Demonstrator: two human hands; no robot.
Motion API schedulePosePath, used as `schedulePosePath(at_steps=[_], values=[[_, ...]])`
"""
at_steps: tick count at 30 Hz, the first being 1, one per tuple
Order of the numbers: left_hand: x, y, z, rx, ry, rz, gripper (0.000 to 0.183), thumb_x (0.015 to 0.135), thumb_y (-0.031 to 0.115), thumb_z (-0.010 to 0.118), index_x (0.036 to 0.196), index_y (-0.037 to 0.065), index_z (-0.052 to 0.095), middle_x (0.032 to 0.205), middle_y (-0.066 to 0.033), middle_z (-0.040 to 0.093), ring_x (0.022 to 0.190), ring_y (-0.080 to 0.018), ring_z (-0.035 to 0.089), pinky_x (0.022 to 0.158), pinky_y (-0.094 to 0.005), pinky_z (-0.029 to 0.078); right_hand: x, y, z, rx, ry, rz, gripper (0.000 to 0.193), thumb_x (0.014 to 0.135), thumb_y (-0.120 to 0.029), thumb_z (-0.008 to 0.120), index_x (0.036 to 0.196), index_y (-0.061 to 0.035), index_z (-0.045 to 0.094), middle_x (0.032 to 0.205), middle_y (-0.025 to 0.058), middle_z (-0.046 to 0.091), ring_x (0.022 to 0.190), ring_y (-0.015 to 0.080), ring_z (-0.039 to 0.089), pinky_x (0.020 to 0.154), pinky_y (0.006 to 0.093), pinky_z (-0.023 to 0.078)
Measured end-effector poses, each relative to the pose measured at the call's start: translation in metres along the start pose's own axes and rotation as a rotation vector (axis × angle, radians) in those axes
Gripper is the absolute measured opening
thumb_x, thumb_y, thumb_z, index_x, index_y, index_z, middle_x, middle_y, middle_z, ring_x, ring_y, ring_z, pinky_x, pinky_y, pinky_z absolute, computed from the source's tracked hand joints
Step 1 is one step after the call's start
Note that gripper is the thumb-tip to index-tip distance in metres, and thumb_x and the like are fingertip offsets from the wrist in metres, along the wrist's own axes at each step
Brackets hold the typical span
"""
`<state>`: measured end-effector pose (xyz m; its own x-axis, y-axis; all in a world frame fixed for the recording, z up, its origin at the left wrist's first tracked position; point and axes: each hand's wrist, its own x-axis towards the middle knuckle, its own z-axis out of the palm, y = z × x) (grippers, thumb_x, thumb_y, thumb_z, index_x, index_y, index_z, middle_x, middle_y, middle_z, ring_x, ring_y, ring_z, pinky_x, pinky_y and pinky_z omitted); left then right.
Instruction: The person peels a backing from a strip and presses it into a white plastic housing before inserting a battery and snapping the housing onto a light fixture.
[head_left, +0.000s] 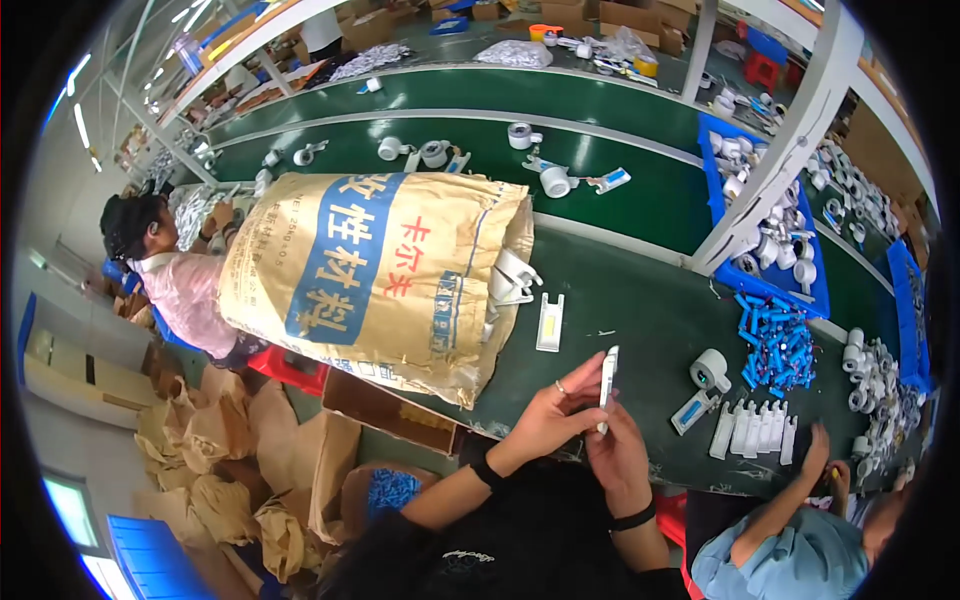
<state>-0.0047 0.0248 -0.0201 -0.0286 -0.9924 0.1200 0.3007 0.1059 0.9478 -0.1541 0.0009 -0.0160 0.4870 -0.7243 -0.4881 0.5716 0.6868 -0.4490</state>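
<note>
Over the near edge of the bench, my left hand (552, 412) pinches a thin white plastic part (609, 370), seen nearly edge-on and tilted upright. My right hand (620, 455) is closed around its lower end, some fingers hidden. Just beyond my hands a similar flat white plastic piece (549, 322) with a yellowish patch lies on the bench. Left of it, a large tan sack (395, 270) lies on its side, white plastic parts (513, 278) showing at its mouth. To the right are a round-headed white device (710, 372) with an attached panel and a row of white pieces (752, 430).
Blue cylindrical cells (776, 345) are heaped on the right, below a blue bin (822, 285) of white parts. A white post (785, 140) rises beside it. A green conveyor (640, 205) runs behind. Co-workers sit at left (185, 290) and right (800, 545). Cardboard boxes (385, 412) stand below left.
</note>
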Motion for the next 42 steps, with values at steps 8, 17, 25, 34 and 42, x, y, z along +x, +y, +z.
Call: schedulePosePath(at_steps=[8, 17, 25, 34, 42], values=[[0.011, 0.012, 0.001, -0.193, -0.032, -0.048, 0.069, 0.097, -0.002, 0.062, 0.157, 0.011, 0.032, 0.136, -0.013, 0.06, 0.12, -0.0192, 0.06, 0.099, -0.0348, 0.052, -0.009, -0.008, -0.007, -0.339, 0.0, -0.208, 0.013, 0.1, -0.012, 0.062, 0.109, -0.0041, 0.062, 0.094, 0.0002, 0.063, 0.084, 0.0111, 0.063, 0.069, 0.0218, 0.052], [0.007, 0.019, -0.021, -0.53, 0.113, -0.333, 0.058, 0.103, 0.014, 0.057, 0.155, 0.011, 0.034, 0.13, -0.0274, 0.061, 0.116, -0.0306, 0.065, 0.094, -0.038, 0.058, -0.011, -0.036, 0.023, -1.505, -0.088, -1.144, 0.021, 0.077, -0.004, 0.08, 0.096, -0.0086, 0.076, 0.094, 0.0033, 0.068, 0.083, 0.0233, 0.062, 0.072, 0.0341, 0.051], [0.005, 0.012, -0.013, -0.472, 0.1, -0.387, 0.06, 0.101, 0.013, 0.061, 0.155, 0.009, 0.034, 0.126, -0.0258, 0.064, 0.109, -0.0258, 0.068, 0.087, -0.034, 0.059, -0.011, -0.035, 0.013, -1.524, -0.156, -1.235, 0.021, 0.075, -0.002, 0.08, 0.095, -0.0076, 0.074, 0.093, 0.0035, 0.067, 0.082, 0.0245, 0.064, 0.071, 0.035, 0.052], [0.003, 0.013, -0.013, -0.427, 0.084, -0.422, 0.059, 0.1, 0.012, 0.062, 0.153, 0.01, 0.037, 0.127, -0.0225, 0.065, 0.11, -0.0249, 0.067, 0.087, -0.0345, 0.058, -0.008, -0.034, 0.014, -1.511, -0.168, -1.243, 0.022, 0.072, 0.0, 0.079, 0.091, -0.0072, 0.072, 0.089, 0.0031, 0.067, 0.081, 0.0248, 0.065, 0.069, 0.0352, 0.054], [0.005, 0.006, -0.008, -0.402, 0.01, -0.504, 0.059, 0.1, 0.008, 0.06, 0.154, 0.008, 0.033, 0.129, -0.0213, 0.063, 0.113, -0.0255, 0.066, 0.095, -0.0403, 0.057, -0.013, -0.046, -0.008, -1.457, 0.043, -1.178, 0.021, 0.073, 0.002, 0.077, 0.091, -0.006, 0.072, 0.089, 0.0054, 0.068, 0.08, 0.0245, 0.065, 0.068, 0.0327, 0.053]])
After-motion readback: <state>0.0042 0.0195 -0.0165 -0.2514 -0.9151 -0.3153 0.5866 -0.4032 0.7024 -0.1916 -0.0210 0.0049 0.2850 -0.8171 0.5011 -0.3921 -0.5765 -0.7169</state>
